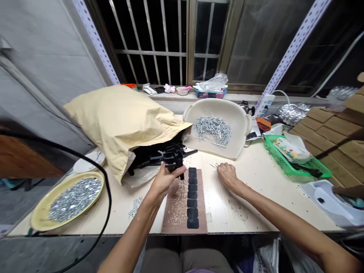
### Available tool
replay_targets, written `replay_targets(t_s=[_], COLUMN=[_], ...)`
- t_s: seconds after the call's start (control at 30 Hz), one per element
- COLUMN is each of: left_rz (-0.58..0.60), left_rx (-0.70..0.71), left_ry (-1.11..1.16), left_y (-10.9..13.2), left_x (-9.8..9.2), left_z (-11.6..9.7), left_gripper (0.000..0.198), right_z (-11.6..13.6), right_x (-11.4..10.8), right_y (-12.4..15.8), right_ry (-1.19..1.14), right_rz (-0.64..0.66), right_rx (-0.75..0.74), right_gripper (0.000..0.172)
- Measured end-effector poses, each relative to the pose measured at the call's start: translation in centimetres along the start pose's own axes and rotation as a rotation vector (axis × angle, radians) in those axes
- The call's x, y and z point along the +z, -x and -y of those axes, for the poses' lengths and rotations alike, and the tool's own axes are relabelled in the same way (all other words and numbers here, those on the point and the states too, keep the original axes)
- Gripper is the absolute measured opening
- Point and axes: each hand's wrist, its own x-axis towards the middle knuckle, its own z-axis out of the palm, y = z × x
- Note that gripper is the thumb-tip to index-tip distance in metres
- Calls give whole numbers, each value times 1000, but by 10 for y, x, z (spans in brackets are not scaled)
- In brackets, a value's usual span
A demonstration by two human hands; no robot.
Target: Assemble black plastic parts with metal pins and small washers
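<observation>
My left hand [165,182] is closed around several black plastic parts [174,157], held up in front of an open cream sack [122,117]. More black parts show at the sack's mouth. On the tabletop to the right, my right hand [227,174] has its fingers closed on thin metal screws [214,165], whose ends stick out to the left. Between my arms lies a brown board [176,218], with a column of black rounded-square pieces [192,203] on it. Behind, a cream basin [240,121] holds a heap of long metal screws [213,131].
At left, a yellow bowl [35,220] contains many small metal washers [75,199]; a small washer pile [135,206] lies beside my left forearm. A black cable [106,189] arcs past the bowl. A green basket [284,167] and stacked cardboard boxes [327,131] stand at right.
</observation>
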Motion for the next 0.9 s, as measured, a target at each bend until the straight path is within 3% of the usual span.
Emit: replay_targets(t_s=[0.1, 0.2, 0.33, 0.43, 0.53, 0.7, 0.9], left_rz=[-5, 15, 188, 283, 313, 447, 421], left_rx=[-78, -106, -212, -288, -289, -350, -179], left_ry=[61, 101, 196, 225, 203, 149, 16], left_y=[3, 1, -8, -12, -10, -6, -3], left_x=[-1, -2, 0, 5, 8, 11, 19], left_z=[-1, 3, 8, 8, 6, -1, -5], left_gripper=[32, 33, 33, 35, 38, 36, 36], right_z=[0, -3, -2, 5, 10, 12, 17], right_x=[-11, -43, -111, -152, -171, -181, -191], right_y=[3, 11, 21, 18, 9, -8, -15], right_ry=[6, -112, -546, -591, -478, -318, -238], right_rz=[-60, -204, -510, -620, -612, -504, -325], right_rx=[-17, -70, -398, -576, -648, -732, -883], right_gripper=[19, 16, 19, 24, 25, 21, 18])
